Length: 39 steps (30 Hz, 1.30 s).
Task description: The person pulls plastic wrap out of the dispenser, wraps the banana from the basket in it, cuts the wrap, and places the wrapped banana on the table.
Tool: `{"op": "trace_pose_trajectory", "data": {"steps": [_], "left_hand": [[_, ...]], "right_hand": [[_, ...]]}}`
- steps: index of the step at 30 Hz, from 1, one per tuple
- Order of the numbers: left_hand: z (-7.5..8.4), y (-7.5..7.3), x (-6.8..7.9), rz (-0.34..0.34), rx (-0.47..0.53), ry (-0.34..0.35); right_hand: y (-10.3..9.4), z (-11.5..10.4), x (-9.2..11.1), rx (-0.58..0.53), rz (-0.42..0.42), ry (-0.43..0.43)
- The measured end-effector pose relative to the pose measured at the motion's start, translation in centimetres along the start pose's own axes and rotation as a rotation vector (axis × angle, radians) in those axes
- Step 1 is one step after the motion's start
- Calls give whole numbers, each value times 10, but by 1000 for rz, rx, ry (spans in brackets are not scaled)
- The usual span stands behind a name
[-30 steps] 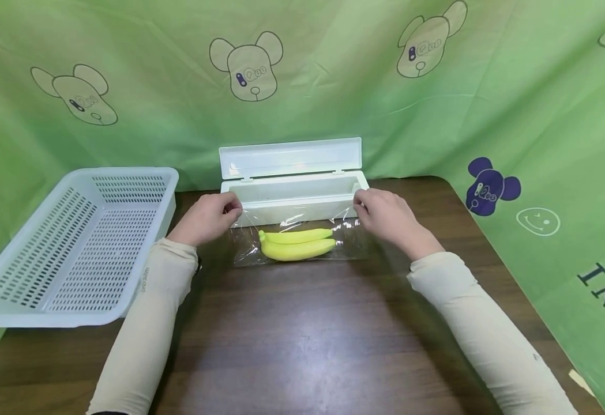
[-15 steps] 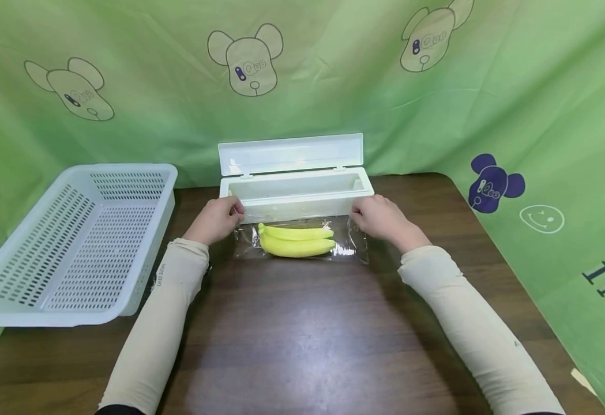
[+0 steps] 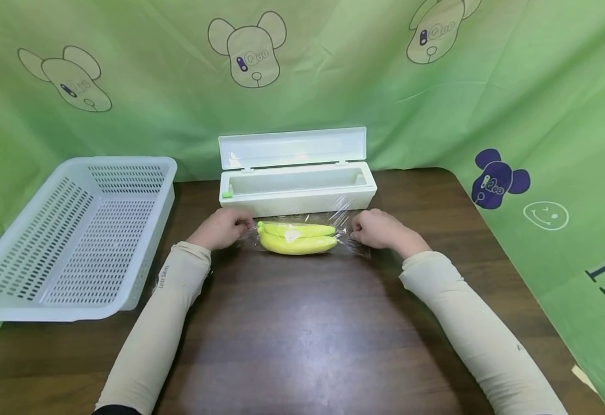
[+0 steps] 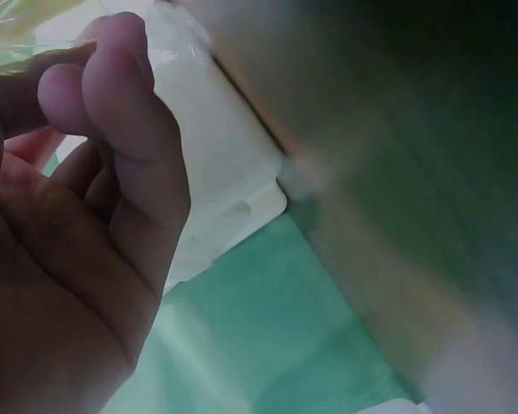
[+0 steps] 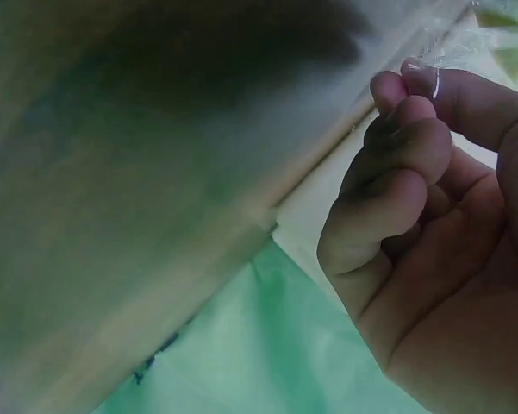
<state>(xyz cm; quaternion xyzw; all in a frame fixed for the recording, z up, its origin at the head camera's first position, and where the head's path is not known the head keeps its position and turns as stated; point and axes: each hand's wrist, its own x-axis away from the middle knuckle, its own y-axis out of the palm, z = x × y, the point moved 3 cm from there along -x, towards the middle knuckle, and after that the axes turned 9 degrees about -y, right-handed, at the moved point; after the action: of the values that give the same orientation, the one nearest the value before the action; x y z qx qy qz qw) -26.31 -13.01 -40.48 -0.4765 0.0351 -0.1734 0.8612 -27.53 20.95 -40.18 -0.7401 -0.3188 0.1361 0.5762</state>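
Two yellow bananas (image 3: 297,245), joined at the stem on the left, lie on the table with clear plastic wrap (image 3: 346,219) under and over them. My left hand (image 3: 223,228) pinches the wrap between thumb and fingers beside the stem end. At the other end, my right hand (image 3: 380,229) pinches it by the banana tips. Shiny film shows at the fingertips of the left hand (image 4: 95,172) and of the right hand (image 5: 431,198) in the wrist views. Just behind stands a long white wrap dispenser box (image 3: 302,204), its lid (image 3: 292,148) raised.
A white slotted plastic basket (image 3: 149,259) stands at the left of the dark wooden table (image 3: 302,340). A green slider (image 3: 227,195) sits at the box's left front edge. Green printed cloth (image 3: 333,75) hangs behind and along the right side.
Both hands have come down from the box's front edge toward the bananas, bringing the wrap over them. The green slider on the box now shows.
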Motion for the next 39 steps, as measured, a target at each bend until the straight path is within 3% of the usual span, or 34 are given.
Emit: {"op": "trace_pose_trajectory", "data": {"steps": [5,9,14,18,21,24,27,29,32,35,39], "left_hand": [[1,3,2,-65,59,-40],[-2,5,4,-104,144,-87],[-7,3,8,-135,288,-146],[-10,-2,10,-126,270,-162],[-9,-7,14,-83,195,-169],[-2,-14,21,48,112,-138],[11,-18,27,198,94,-79],[21,-15,29,221,126,-31],[30,-3,26,138,174,9],[32,10,20,51,180,-8],[26,19,12,32,243,-72]], "right_hand": [[3,1,2,-10,1,-7],[6,5,4,-67,54,-3],[6,15,9,-224,142,-17],[4,24,14,-364,139,32],[1,28,18,-355,160,74],[-6,25,23,-261,238,88],[-10,9,25,-220,308,50],[-7,-5,24,-237,309,1],[2,-25,18,-214,252,-68],[13,-35,12,-140,198,-95],[18,-33,5,-130,177,-99]]}}
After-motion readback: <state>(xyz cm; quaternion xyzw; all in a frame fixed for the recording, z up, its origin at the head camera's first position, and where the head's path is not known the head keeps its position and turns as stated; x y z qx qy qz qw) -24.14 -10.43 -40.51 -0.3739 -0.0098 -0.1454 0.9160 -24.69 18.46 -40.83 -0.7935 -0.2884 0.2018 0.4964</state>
